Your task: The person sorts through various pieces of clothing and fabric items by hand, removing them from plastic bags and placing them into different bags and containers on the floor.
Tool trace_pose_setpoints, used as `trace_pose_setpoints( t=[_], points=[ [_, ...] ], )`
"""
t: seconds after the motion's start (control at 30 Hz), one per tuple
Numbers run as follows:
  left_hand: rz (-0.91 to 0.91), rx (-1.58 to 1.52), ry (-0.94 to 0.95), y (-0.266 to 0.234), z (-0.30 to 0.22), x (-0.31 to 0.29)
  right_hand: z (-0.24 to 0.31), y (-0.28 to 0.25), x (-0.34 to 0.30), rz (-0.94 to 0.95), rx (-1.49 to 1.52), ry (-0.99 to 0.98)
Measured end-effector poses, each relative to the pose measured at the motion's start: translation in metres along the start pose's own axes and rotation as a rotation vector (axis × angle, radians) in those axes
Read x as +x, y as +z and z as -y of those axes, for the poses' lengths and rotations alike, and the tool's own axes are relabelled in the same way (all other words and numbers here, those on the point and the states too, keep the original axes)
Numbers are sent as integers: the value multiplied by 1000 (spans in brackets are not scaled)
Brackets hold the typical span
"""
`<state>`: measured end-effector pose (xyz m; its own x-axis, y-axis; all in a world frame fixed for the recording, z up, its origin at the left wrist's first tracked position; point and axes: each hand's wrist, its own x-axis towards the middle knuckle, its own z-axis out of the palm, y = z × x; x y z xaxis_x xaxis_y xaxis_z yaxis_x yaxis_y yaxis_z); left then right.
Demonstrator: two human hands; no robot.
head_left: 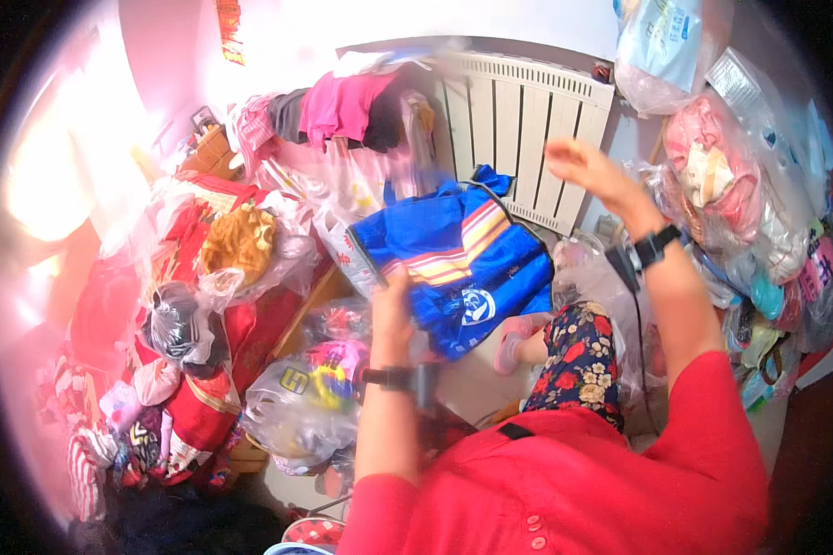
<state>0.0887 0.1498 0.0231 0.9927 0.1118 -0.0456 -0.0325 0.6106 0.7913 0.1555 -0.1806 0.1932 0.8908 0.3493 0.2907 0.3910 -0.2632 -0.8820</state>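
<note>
Blue bag [453, 259], soft and light, likely floppy; its near edge suits gripping, where the left hand [393, 310] holds it. Right hand [588, 166] is raised, open, empty.

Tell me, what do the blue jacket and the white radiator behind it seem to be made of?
The blue jacket, held by the left hand, looks like smooth synthetic fabric: slight sheen, soft folds. The white radiator seems painted metal, judging by its rigid vertical ribs and even finish.
</note>
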Motion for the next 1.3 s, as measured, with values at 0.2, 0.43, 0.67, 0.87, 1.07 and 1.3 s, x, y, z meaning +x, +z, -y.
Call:
trace_pose_setpoints(
  t=[0.2, 0.43, 0.67, 0.87, 1.07, 1.3],
  points=[
    [-35, 40, -125, 5, 9, 11, -70, 51, -42, 143, 307, 243],
    [6, 41, -96, 8, 16, 9, -77, 74, -42, 65, 266, 327],
    [-111, 49, -107, -5, 20, 19, -94, 70, -48, -178, 392, 254],
    [-22, 62, -152, -5, 13, 21, -99, 45, -60, -359, 215, 300],
    [133, -191, -219, 9, 12, 11, -85, 46, -71, -400, 483, 297],
    [184, -255, -271, 3, 19, -8, -97, 57, -71, -485, 705, 338]
  ],
)
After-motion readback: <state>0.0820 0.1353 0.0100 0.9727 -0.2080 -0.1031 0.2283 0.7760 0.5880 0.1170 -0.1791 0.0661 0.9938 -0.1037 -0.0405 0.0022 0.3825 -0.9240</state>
